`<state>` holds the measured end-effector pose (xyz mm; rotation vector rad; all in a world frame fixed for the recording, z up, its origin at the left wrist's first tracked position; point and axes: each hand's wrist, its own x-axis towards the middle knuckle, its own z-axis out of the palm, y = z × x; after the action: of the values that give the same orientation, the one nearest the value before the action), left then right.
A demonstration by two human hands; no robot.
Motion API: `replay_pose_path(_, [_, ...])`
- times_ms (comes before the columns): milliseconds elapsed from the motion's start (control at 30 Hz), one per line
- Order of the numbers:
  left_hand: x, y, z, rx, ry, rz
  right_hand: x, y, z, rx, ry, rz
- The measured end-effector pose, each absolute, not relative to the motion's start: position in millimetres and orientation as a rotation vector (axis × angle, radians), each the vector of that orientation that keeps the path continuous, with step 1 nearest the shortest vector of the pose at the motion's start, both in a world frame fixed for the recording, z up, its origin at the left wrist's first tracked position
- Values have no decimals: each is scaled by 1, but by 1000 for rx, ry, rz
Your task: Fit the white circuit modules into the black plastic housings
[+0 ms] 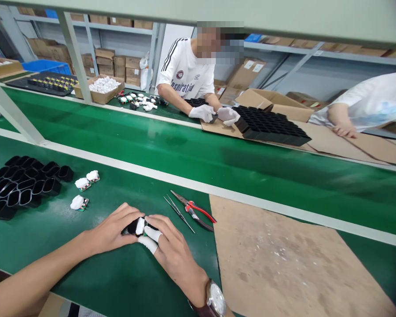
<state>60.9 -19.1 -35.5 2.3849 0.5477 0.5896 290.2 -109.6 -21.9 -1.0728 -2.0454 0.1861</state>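
Note:
My left hand (117, 224) is closed around a small black plastic housing (129, 228) lying on its side, its opening facing right. At that opening my right hand (173, 246) pinches a small circuit board with a white padded top (140, 225). White finger cots cover two of its fingertips, and the wrist wears a watch (216, 299). How deep the board sits in the housing is partly hidden by the fingers. Three similar white-topped boards (79, 202) lie beyond my left hand. A block of several black housings (23, 187) stands at the left, openings up.
Tweezers (181, 214) and red-and-black needle-nose pliers (194, 209) lie right of my hands, beside a stained cardboard sheet (284, 255). A pale rail (171, 180) separates my bench from the green belt (185, 149). Across it, a gloved co-worker (188, 75) handles black parts; another person (376, 101) is at right.

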Motion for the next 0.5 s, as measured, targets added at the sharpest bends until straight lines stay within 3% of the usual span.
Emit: replay_pose_path(500, [60,-20,-24,2259,574,512,292,-104,-25,-1261,-1931,118])
